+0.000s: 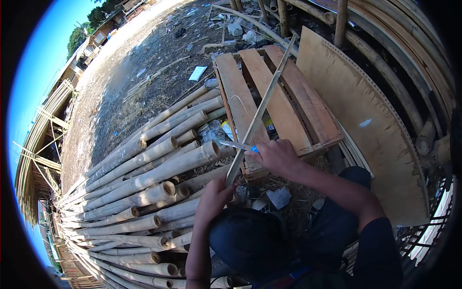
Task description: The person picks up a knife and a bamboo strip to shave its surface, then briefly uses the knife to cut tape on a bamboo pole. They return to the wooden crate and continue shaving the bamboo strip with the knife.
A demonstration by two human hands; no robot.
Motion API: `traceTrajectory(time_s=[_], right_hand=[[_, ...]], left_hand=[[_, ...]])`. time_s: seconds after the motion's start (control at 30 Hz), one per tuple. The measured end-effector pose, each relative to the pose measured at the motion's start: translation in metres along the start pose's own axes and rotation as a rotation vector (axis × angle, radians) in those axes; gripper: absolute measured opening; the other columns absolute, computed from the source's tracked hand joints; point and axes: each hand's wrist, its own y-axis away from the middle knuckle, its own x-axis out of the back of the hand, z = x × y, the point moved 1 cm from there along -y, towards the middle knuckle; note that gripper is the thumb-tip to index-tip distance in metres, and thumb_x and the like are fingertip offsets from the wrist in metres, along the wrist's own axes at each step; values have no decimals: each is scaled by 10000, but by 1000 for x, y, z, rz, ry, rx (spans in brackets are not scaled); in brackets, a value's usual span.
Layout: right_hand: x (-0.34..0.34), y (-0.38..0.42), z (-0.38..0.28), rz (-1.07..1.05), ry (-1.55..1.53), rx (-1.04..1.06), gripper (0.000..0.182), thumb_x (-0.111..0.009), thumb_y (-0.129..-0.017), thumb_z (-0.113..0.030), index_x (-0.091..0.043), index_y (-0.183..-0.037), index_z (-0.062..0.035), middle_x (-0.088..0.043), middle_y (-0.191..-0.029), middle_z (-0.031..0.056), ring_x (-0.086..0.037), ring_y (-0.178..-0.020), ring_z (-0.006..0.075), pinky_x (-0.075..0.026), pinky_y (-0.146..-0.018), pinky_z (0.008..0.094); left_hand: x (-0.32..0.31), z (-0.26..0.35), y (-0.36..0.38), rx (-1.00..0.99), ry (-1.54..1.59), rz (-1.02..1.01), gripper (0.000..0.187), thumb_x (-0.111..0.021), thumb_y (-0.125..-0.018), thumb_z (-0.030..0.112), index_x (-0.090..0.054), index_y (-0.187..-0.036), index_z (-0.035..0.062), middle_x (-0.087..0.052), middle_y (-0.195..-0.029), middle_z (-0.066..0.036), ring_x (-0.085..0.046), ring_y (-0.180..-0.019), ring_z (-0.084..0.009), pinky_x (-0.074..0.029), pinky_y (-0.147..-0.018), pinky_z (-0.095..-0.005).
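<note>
My left hand [215, 199] is closed round the lower end of a long split bamboo strip [262, 107]. The strip slants up and away over a wooden pallet [284, 98], its far end reaching past the pallet's back edge. In my right hand [276, 156] is a knife [237, 145] with a blue handle, the fingers wrapped round it. Its blade points left and crosses the strip a little above my left hand. A thin curled shaving [239, 102] shows by the strip on the pallet's left slat.
Many bamboo poles [163, 166] lie piled at the left, cut ends towards me. A plywood sheet [365, 125] leans at the right, before more poles [380, 67]. Littered ground [159, 72] stretches beyond. My knees [245, 236] are bent close below my hands.
</note>
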Motion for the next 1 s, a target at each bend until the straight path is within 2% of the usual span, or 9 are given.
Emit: traceTrajectory(time_s=[0.13,0.3,0.37,0.47,0.57,0.73,0.87,0.93,1.0], right_hand=[[16,-42,86,163,134,-235,542,-486,-989,-460,-667,-702,-37,-612,-568,166,-662,-569,325,-512,-512,432],[10,-23,37,97,-58,-177,565,-481,-988,-470,-685,-728,-12,-622,-607,200,-668,-631,353,-516,-585,475],[12,-18,18,-13,-174,-156,582,-476,-986,-482,-678,-739,6,-621,-625,217,-658,-640,386,-508,-613,499],[25,-9,3,-159,-335,-104,610,-469,-989,-488,-650,-750,43,-603,-614,219,-635,-627,395,-489,-628,483],[24,5,-12,-384,-612,-88,631,-468,-992,-494,-619,-757,72,-570,-586,202,-592,-588,374,-457,-627,464],[8,22,-36,-508,-955,-105,645,-438,-1015,-473,-537,-703,83,-488,-542,187,-526,-537,328,-428,-612,444],[15,27,-44,-421,-858,-78,554,-451,-1025,-406,-594,-757,57,-528,-577,177,-515,-550,282,-436,-608,425],[18,29,-48,-281,-622,35,541,-470,-1015,-400,-607,-736,43,-586,-611,226,-618,-619,390,-471,-625,474],[22,29,-51,-288,-568,32,537,-479,-1008,-405,-617,-738,38,-597,-627,241,-630,-661,414,-482,-630,492]], left_hand=[[6,1,18,27,-31,44,228,-599,-931,222,-643,-968,1,-530,-617,-22,-504,-578,-91,-407,-548,-306],[-5,-5,7,-53,-71,40,185,-615,-940,193,-652,-1021,31,-428,-578,54,-391,-509,-58,-300,-490,-256],[-5,9,12,-169,-472,148,193,-614,-929,225,-627,-980,39,-533,-570,-81,-535,-498,-222,-399,-509,-370],[-10,11,20,-334,-792,294,182,-600,-921,233,-582,-914,51,-582,-629,-201,-597,-590,-388,-437,-563,-501],[-13,18,23,-281,-873,308,178,-589,-917,224,-540,-865,61,-597,-642,-199,-602,-629,-417,-442,-584,-540],[-15,24,22,-248,-913,286,167,-584,-919,216,-542,-871,62,-592,-643,-188,-610,-649,-403,-451,-592,-524],[-16,26,22,-257,-895,295,174,-586,-917,222,-543,-869,60,-586,-638,-180,-610,-650,-395,-446,-595,-522],[-16,25,23,-290,-950,303,159,-575,-918,210,-541,-864,65,-599,-624,-174,-628,-622,-381,-468,-571,-503],[-16,25,23,-325,-1003,311,145,-564,-920,197,-539,-858,69,-613,-609,-167,-646,-594,-366,-490,-547,-485]])
